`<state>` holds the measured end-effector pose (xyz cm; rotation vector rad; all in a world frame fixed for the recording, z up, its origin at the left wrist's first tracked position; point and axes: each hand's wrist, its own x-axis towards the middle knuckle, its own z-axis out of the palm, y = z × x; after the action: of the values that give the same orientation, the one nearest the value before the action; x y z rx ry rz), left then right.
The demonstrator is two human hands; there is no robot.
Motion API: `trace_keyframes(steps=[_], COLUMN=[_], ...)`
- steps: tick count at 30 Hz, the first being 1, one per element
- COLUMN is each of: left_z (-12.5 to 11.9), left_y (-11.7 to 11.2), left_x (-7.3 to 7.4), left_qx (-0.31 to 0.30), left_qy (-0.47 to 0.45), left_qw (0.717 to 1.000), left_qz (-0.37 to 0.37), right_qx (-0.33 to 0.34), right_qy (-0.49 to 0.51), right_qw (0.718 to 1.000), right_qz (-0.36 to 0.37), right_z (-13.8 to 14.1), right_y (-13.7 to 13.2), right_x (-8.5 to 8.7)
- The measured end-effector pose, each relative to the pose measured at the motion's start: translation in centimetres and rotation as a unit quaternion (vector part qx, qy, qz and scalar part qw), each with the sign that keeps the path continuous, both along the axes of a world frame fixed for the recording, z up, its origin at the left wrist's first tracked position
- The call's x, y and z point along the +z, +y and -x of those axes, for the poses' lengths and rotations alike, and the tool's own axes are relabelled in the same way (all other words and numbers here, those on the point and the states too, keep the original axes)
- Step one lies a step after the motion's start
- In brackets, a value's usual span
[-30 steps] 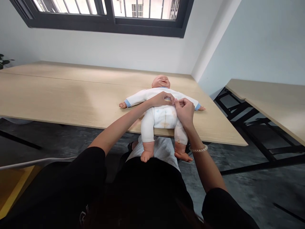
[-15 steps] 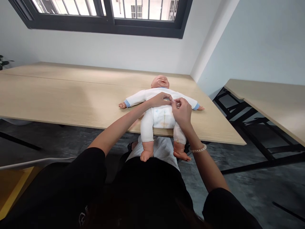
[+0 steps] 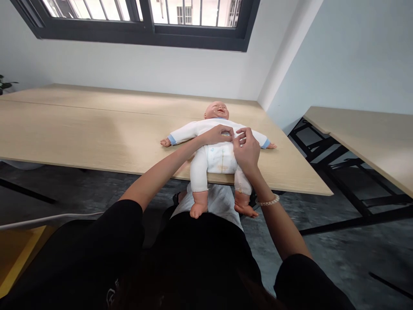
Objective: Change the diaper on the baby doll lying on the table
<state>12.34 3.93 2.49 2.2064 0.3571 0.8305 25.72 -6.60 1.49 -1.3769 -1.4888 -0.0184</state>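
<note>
A baby doll (image 3: 217, 157) in a white romper with blue cuffs lies on its back on a light wooden table (image 3: 97, 133), arms spread, legs hanging over the near edge. My left hand (image 3: 217, 134) rests on the doll's chest with fingers curled, pinching the romper fabric. My right hand (image 3: 245, 148) is beside it on the chest, fingers pinched on the romper's front opening. A bead bracelet (image 3: 269, 201) circles my right wrist.
A second wooden table (image 3: 364, 137) stands at the right with a black metal frame (image 3: 338, 172) beneath. A dark-framed window (image 3: 145, 26) is above the wall. Grey floor lies below. A plant leaf (image 3: 4, 84) shows at far left.
My right hand has shifted slightly up along the doll's chest and its fingers have reworked their pinch on the fabric. The left hand and doll have barely moved.
</note>
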Motion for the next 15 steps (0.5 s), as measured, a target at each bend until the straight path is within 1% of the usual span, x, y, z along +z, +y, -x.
trace_keyframes(steps=[4,11,15], left_z=[0.02,0.12,0.17], left_y=[-0.38,-0.75,-0.77], left_x=[0.33,0.7,0.83], left_qx=[-0.004,0.017,0.006], left_qy=[-0.002,0.02,0.022], left_qw=[1.0,1.0,1.0], left_qz=[0.009,0.013,0.012], right_qx=[0.0,-0.015,-0.016], right_qy=[-0.001,0.0,-0.003], right_qw=[1.0,1.0,1.0], right_qz=[-0.003,-0.009,-0.013], right_z=[-0.08,-0.16,-0.11], right_y=[-0.05,-0.08,-0.15], right_x=[-0.04,-0.11,-0.05])
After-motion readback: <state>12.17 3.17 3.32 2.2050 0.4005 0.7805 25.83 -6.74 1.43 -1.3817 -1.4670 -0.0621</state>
